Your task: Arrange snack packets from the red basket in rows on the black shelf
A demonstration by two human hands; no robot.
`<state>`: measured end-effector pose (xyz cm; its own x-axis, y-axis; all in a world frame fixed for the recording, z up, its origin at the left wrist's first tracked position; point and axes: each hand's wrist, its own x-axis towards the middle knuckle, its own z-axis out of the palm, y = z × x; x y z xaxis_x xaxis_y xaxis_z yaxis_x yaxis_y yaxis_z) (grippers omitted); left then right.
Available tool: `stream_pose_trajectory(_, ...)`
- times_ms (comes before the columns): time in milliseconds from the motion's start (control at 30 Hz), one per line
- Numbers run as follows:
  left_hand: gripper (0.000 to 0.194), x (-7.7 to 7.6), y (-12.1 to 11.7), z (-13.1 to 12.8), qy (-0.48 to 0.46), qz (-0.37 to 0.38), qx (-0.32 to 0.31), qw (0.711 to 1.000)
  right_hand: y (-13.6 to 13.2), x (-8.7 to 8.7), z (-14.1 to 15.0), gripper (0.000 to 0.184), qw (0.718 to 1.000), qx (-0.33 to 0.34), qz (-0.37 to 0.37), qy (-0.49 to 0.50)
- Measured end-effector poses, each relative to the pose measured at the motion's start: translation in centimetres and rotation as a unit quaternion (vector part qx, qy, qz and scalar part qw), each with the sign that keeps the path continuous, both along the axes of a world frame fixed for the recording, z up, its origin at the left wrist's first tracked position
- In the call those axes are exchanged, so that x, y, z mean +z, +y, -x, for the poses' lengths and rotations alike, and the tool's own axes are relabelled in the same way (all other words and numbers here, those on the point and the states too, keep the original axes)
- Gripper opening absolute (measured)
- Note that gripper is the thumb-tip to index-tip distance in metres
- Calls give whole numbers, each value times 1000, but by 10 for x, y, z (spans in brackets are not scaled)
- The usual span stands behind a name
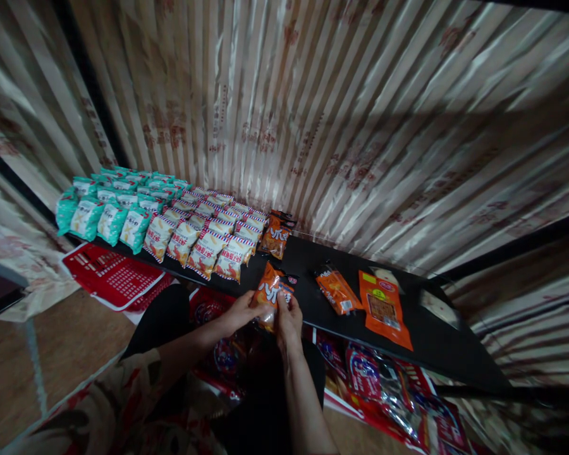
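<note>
Between both my hands is an orange snack bag [268, 292] with white lettering, held at the front edge of the black shelf [308, 272]. My left hand [244, 311] grips its left side, fingers closed on the edge. On the right side, my right hand [289, 319] pinches the same bag with the thumb on its face. Just behind stands a similar orange snack bag [275, 239], upright at the end of the white bags. Another orange bag [336, 289] lies flat to the right, beside a larger orange packet [384, 308].
Rows of white snack bags [208, 251] and teal snack bags [111, 221] fill the shelf's left side. A red basket [114, 275] sits below at left. Dark red packages [370, 373] lie under the shelf. A striped curtain [275, 114] hangs behind.
</note>
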<state>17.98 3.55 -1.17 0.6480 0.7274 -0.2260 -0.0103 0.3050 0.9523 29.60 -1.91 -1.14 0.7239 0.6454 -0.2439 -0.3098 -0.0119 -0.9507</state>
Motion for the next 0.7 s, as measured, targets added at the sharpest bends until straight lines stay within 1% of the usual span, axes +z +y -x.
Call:
stream_pose_trajectory(133, 48, -2, 0, -1, -11, 15, -8, 1000, 4, 3, -4, 48, 1000, 2, -9, 5)
stream_pose_trajectory(333, 36, 2, 1, -3, -22, 28, 33, 999, 9, 6, -4, 47, 1000, 11, 1, -13)
stream_pose_trajectory(467, 37, 3, 4, -5, -34, 51, 44, 997, 10, 15, -1, 46, 999, 37, -21, 31)
stream_pose_trajectory(567, 39, 2, 8, -8, -59, 56, 42, 996, 7, 22, 1, 50, 996, 63, -29, 61)
stream_pose_trajectory(700, 38, 3, 14, -12, -49, 35, 51, 997, 3, 27, 0, 51, 993, 100, -22, 51)
